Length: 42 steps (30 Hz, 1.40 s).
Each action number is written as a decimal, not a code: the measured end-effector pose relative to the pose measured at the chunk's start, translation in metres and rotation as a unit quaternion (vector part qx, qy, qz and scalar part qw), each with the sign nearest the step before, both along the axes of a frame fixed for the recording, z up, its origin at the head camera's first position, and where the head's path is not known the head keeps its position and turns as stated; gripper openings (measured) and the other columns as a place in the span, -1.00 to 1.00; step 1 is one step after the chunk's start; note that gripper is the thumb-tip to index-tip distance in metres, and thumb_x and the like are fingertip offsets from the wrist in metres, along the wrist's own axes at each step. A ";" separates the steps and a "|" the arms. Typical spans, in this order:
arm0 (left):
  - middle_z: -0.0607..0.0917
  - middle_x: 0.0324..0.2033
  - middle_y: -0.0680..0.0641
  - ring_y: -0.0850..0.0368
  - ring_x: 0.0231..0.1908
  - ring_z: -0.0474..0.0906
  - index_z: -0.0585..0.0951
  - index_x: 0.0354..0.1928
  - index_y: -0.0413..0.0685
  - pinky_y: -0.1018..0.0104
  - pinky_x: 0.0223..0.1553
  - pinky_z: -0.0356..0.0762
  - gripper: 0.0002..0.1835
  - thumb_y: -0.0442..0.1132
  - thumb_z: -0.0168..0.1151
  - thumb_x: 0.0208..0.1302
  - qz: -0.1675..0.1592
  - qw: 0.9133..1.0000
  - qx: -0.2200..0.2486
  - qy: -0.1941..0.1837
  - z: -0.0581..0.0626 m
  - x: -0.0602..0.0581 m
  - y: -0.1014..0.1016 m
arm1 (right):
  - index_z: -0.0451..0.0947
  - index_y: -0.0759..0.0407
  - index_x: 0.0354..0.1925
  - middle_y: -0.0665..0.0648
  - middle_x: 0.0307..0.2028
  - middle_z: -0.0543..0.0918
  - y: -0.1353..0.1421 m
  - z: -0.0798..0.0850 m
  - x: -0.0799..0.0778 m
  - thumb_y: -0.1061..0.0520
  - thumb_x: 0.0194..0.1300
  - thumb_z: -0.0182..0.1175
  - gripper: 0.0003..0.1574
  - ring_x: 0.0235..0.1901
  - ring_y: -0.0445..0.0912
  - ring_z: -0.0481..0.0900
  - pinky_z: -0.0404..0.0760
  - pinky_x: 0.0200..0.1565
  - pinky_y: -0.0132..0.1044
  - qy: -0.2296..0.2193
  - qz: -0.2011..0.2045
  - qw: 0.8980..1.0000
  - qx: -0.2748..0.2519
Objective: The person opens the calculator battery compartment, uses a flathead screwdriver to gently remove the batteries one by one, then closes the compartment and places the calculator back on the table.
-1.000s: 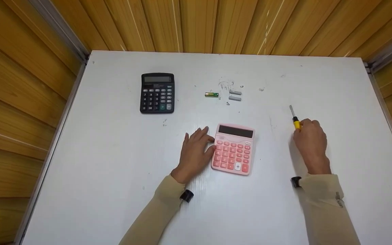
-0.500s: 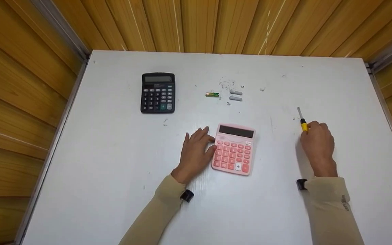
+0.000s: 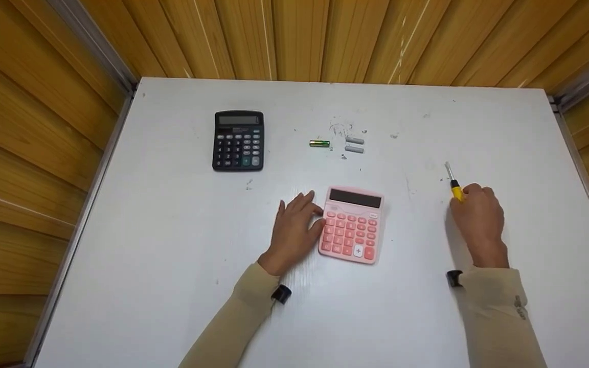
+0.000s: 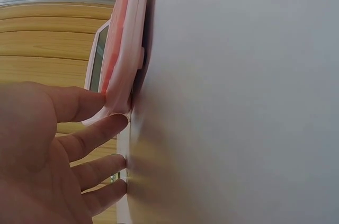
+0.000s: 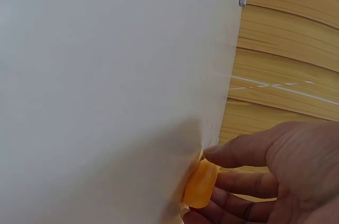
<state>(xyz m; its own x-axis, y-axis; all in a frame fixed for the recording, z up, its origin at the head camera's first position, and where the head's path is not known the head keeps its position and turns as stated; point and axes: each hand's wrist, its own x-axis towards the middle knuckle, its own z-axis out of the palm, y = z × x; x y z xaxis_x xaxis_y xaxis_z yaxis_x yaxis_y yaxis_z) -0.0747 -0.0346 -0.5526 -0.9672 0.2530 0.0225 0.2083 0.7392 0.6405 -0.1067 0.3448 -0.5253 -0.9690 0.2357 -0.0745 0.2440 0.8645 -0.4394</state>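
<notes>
The pink calculator (image 3: 352,225) lies face up on the white table, its dark display toward the far side. At its left edge rests my left hand (image 3: 292,232), with thumb and index fingertip touching the side and the other fingers spread on the table. In the left wrist view the thumb (image 4: 79,103) meets the edge of the calculator (image 4: 124,49) beside the keys. Farther right, my right hand (image 3: 478,217) holds a screwdriver (image 3: 456,191) by its yellow handle, the metal shaft pointing away. The right wrist view shows thumb and fingers around the yellow handle (image 5: 201,184).
A black calculator (image 3: 238,140) sits at the back left. Toward the back middle lie a green-and-gold battery (image 3: 319,143) and two grey batteries (image 3: 354,149). Small dark marks dot the table (image 3: 172,230). Wood-patterned panels (image 3: 297,41) stand behind it and at both sides.
My right hand has shifted right and slightly nearer to me with the screwdriver, then nearly stopped. More of the yellow handle shows now. The left hand and pink calculator stay put.
</notes>
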 end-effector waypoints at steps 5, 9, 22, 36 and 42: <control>0.43 0.52 -0.14 -0.15 0.56 0.22 0.70 -0.13 -0.01 -0.31 0.55 -0.10 -0.85 -0.10 0.29 0.54 0.003 1.000 -0.007 0.002 -0.001 0.000 0.001 | 0.42 0.68 0.26 0.65 0.05 0.50 -0.013 0.009 0.012 0.24 0.53 0.11 -0.46 0.00 0.48 0.51 0.55 -0.08 0.33 0.064 -0.028 0.998 0.001; 0.42 0.52 -0.14 -0.16 0.56 0.21 0.69 -0.19 -0.02 -0.32 0.55 -0.11 -0.84 -0.11 0.29 0.54 0.006 1.000 -0.012 -0.001 0.001 0.000 0.003 | 0.49 0.62 0.22 0.55 -0.01 0.56 -0.040 0.013 0.028 0.33 0.56 0.11 -0.59 -0.04 0.39 0.57 0.59 -0.11 0.21 0.101 0.007 0.995 -0.025; 0.40 0.53 -0.16 -0.18 0.57 0.20 0.69 -0.04 -0.05 -0.35 0.53 -0.07 -0.83 -0.12 0.23 0.58 -0.002 1.000 -0.031 -0.007 0.001 0.000 0.006 | 0.61 0.47 0.13 0.35 -0.13 0.57 -0.111 -0.007 0.058 0.17 0.62 0.15 -0.64 -0.15 0.19 0.51 0.67 -0.06 0.09 0.022 0.169 0.985 0.021; 0.29 0.59 -0.19 -0.19 0.61 0.09 0.61 0.30 -0.05 -0.38 0.53 -0.07 -0.65 -0.09 0.10 0.67 -0.029 0.996 -0.079 -0.024 0.007 0.005 0.006 | 0.57 0.53 0.13 0.32 -0.19 0.51 -0.136 -0.009 0.065 0.17 0.62 0.12 -0.60 -0.21 0.13 0.46 0.55 -0.21 -0.04 0.013 0.189 0.980 0.063; 0.25 0.61 -0.22 -0.22 0.61 0.06 0.55 0.38 -0.07 -0.39 0.51 -0.03 -0.60 -0.09 0.02 0.70 -0.037 0.992 -0.116 -0.026 0.009 0.006 0.010 | 0.52 0.54 0.15 0.35 -0.14 0.50 -0.137 -0.009 0.065 0.15 0.63 0.11 -0.57 -0.16 0.15 0.44 0.52 -0.18 -0.01 0.006 0.190 0.979 0.077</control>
